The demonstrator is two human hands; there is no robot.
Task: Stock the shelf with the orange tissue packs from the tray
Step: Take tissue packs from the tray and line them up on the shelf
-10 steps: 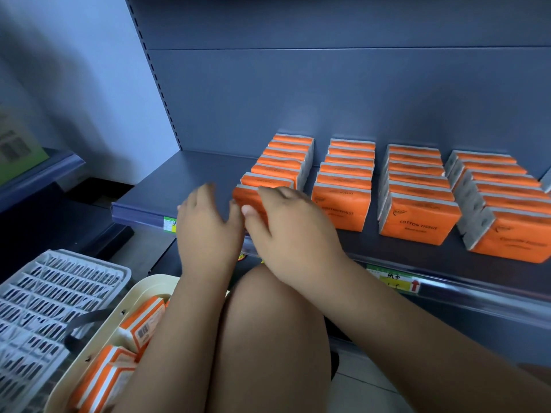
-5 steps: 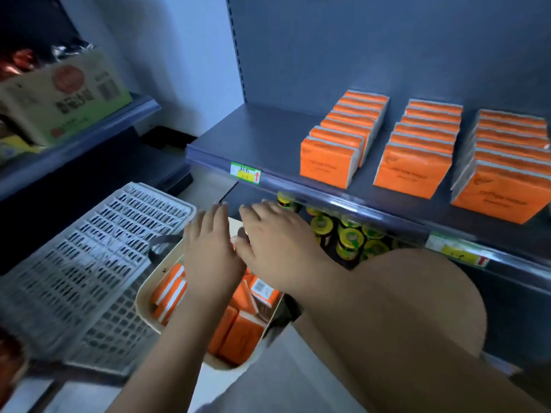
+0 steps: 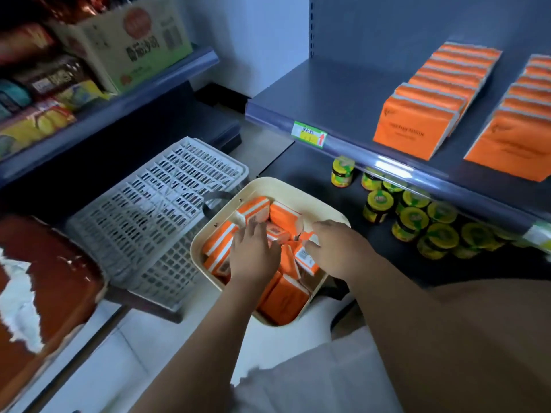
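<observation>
A cream tray (image 3: 298, 189) on the floor holds several loose orange tissue packs (image 3: 284, 296). Both hands are down inside it. My left hand (image 3: 255, 257) lies over the packs at the tray's middle with its fingers spread forward. My right hand (image 3: 334, 248) is at the tray's right side, its fingertips curling onto the edge of an orange pack (image 3: 304, 257). On the grey shelf (image 3: 328, 96) above right stand rows of orange packs (image 3: 429, 99), with a second row (image 3: 518, 123) at the frame's right edge.
A white slotted crate (image 3: 155, 216) lies left of the tray. Several yellow-lidded jars (image 3: 414, 219) stand on the lower shelf under the tissue shelf. A left-hand shelf carries a cardboard box (image 3: 128, 43) and snack packs. My knee fills the lower right.
Both hands left the front pack on the shelf and dropped into the tray. My view swung down and left, so the shelf rows now sit at the upper right.
</observation>
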